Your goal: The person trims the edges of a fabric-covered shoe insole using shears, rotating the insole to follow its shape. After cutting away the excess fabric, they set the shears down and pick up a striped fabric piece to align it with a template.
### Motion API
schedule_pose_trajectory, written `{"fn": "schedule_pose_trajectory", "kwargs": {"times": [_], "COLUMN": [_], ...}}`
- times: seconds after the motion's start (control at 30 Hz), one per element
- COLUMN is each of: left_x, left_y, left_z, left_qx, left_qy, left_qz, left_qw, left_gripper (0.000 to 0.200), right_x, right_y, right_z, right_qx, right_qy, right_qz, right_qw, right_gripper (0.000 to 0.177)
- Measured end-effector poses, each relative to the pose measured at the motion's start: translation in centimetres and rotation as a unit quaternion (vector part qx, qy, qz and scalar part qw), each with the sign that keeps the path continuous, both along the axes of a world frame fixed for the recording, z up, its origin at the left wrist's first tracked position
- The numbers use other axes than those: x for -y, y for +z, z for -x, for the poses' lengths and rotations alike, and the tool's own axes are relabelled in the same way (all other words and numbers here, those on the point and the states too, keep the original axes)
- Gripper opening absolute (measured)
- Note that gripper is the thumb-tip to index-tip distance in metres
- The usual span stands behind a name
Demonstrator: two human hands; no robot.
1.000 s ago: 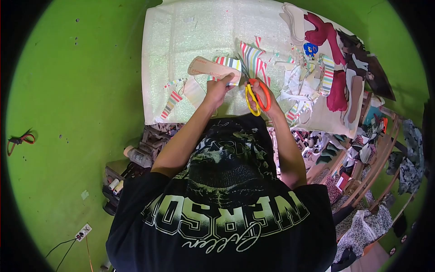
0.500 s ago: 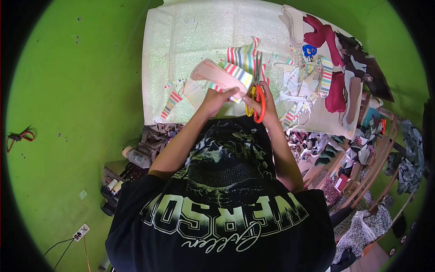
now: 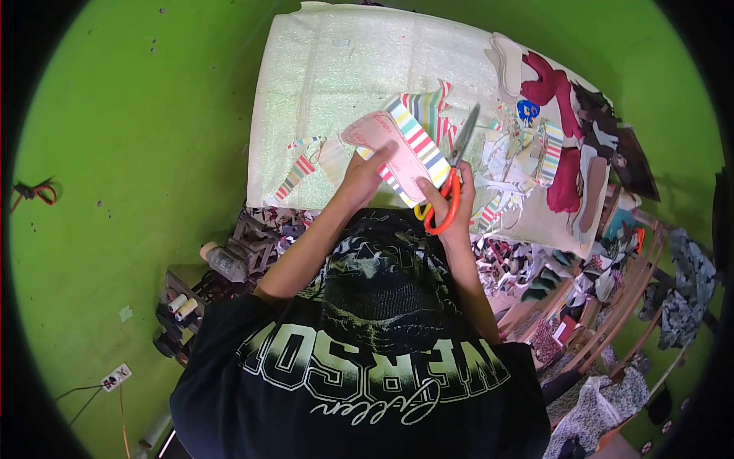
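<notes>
My left hand (image 3: 362, 180) is closed on the left edge of a pink sole-shaped pattern piece (image 3: 391, 157) with red markings. Beneath it lies striped fabric (image 3: 419, 138), its coloured bands showing along the upper right edge. In my right hand (image 3: 453, 210) are scissors (image 3: 463, 141) with orange and yellow handles, their blades pointing up and to the right, apart from the fabric. My right thumb presses the lower right corner of the pattern and fabric. Another striped piece (image 3: 430, 111) lies just behind on the table.
The light-coloured table (image 3: 329, 69) carries striped scraps (image 3: 294, 177) on the left and a pile of offcuts (image 3: 508, 161) on the right. Maroon pieces (image 3: 564, 180) and beige sole shapes (image 3: 506, 65) line its right side. A wooden rack (image 3: 619, 294) with cloth stands at right.
The scissors have swung away to the right from the striped fabric. The pattern and fabric have turned and shifted right, showing more stripes, and my right thumb now presses their corner.
</notes>
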State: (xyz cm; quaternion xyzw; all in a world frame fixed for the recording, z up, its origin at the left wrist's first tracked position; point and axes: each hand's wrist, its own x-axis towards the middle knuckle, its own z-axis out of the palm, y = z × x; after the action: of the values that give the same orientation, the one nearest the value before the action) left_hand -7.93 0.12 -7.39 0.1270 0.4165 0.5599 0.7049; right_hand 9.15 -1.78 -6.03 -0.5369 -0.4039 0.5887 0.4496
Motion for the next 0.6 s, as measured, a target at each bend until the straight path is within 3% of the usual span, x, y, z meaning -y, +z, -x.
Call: {"fn": "schedule_pose_trajectory", "kwargs": {"times": [0.03,0.07,0.13,0.27,0.37,0.43,0.53,0.6], "left_x": [-0.4,-0.6,-0.9,-0.7,-0.4,0.2,1.0,1.6], "left_y": [0.6,1.1,2.0,3.5,3.6,3.5,2.0,1.7], "left_z": [0.4,0.7,1.3,1.3,1.0,1.2,0.5,-0.3], "left_qx": [-0.077,-0.076,-0.145,-0.177,-0.099,0.077,0.143,0.126], "left_qy": [-0.011,-0.003,-0.038,-0.045,0.002,0.014,-0.023,-0.035], "left_qz": [0.001,-0.001,-0.107,-0.140,-0.117,-0.050,-0.052,-0.043], "left_qw": [0.997,0.997,0.983,0.973,0.988,0.996,0.988,0.990], "left_gripper": [0.046,0.046,0.053,0.059,0.052,0.043,0.036,0.039], "right_x": [0.1,0.4,0.8,1.0,0.9,0.8,0.2,0.0], "right_y": [0.6,1.0,1.1,1.9,2.5,3.1,2.9,2.9], "right_z": [0.1,0.2,-0.4,-0.2,0.0,0.6,1.3,1.4], "right_qx": [-0.023,-0.046,-0.036,-0.031,-0.029,-0.048,-0.053,-0.031], "right_qy": [-0.019,-0.037,-0.013,-0.005,-0.004,-0.018,-0.035,-0.040], "right_qz": [-0.015,-0.029,-0.031,-0.018,-0.016,-0.032,-0.064,-0.061], "right_qw": [0.999,0.998,0.999,0.999,0.999,0.998,0.996,0.997], "right_gripper": [0.043,0.044,0.045,0.044,0.044,0.045,0.046,0.046]}}
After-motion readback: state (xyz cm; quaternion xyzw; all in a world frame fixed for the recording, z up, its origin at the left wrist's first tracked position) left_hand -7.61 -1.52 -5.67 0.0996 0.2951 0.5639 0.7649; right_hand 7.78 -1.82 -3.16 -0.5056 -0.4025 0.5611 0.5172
